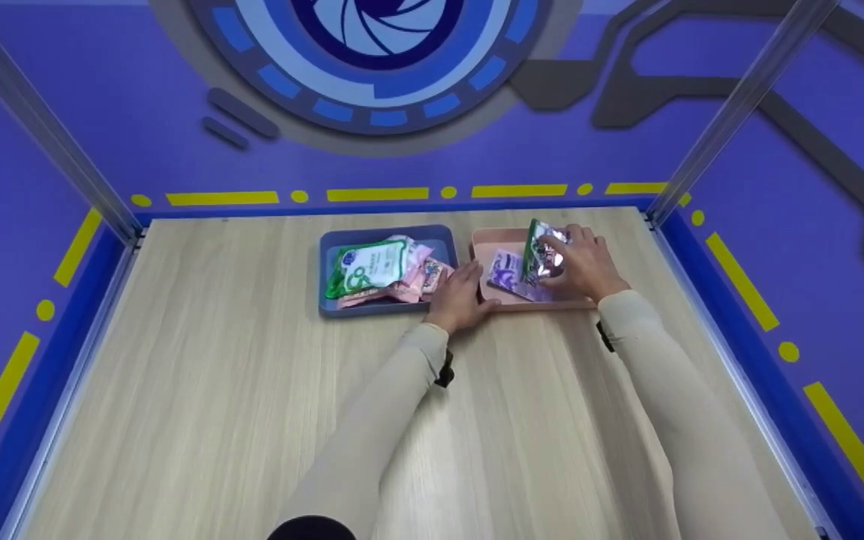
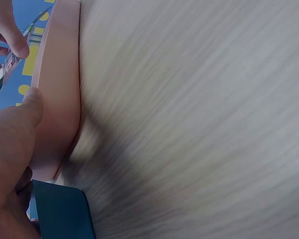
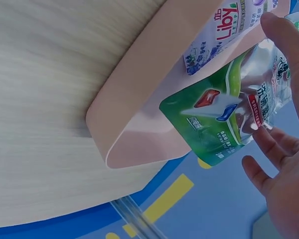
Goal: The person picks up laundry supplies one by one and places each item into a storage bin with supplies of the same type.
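My right hand (image 1: 588, 264) pinches a green and silver pouch of laundry capsules (image 3: 209, 117) between thumb and fingers. The pouch stands tilted over the pink tray (image 1: 544, 307). Beneath it in the tray lies a purple and white Liby packet (image 3: 224, 30). My left hand (image 1: 458, 298) grips the near left corner of the pink tray, its thumb on the rim (image 2: 40, 74); its other fingers are partly hidden near the blue tray. In the blue tray (image 1: 379, 310), a white and green packet (image 1: 373, 267) lies on several pink packets (image 1: 406, 289).
The two trays stand side by side at the back of the wooden table (image 1: 252, 390). Purple-blue walls (image 1: 372, 172) with yellow dashes enclose the back and sides. Metal posts (image 1: 747, 105) rise at the back corners. A black round object (image 1: 312, 528) shows at the bottom edge.
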Demonstrator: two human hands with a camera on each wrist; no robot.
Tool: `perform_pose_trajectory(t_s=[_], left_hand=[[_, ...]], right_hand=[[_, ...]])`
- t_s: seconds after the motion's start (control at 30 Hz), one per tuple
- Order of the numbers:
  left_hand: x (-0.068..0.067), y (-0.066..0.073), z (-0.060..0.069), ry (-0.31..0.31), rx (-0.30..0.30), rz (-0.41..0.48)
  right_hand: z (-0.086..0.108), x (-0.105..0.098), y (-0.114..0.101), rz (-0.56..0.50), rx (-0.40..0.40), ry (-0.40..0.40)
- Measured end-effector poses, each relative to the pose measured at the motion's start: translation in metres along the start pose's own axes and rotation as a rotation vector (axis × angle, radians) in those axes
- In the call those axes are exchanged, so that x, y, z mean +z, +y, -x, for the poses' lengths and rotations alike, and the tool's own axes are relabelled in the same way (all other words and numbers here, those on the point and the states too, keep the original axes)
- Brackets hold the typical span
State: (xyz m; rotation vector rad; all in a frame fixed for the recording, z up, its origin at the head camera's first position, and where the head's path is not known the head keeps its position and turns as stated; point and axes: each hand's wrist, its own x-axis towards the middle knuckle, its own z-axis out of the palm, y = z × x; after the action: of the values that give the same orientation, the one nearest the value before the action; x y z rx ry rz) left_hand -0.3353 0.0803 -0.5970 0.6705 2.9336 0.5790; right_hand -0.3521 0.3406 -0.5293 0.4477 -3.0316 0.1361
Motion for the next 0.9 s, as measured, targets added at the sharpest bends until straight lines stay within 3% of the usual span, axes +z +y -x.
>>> perform_pose_trajectory(t_s=[0.4, 0.67, 0.9], left_hand=[[0.0, 0.001, 0.0, -0.012, -0.012, 0.003], [0.001, 0.0, 0.001, -0.007, -0.007, 0.024], [0.002, 0.0, 0.0, -0.005, -0.009, 0.01]], right_hand=[[-0.006, 0.008, -0.005, 0.038, -0.008, 0.019], [-0.011, 0.009, -0.011, 0.039, 0.048, -0.036], [-0.015, 0.014, -0.01, 0.089, 0.044, -0.053]])
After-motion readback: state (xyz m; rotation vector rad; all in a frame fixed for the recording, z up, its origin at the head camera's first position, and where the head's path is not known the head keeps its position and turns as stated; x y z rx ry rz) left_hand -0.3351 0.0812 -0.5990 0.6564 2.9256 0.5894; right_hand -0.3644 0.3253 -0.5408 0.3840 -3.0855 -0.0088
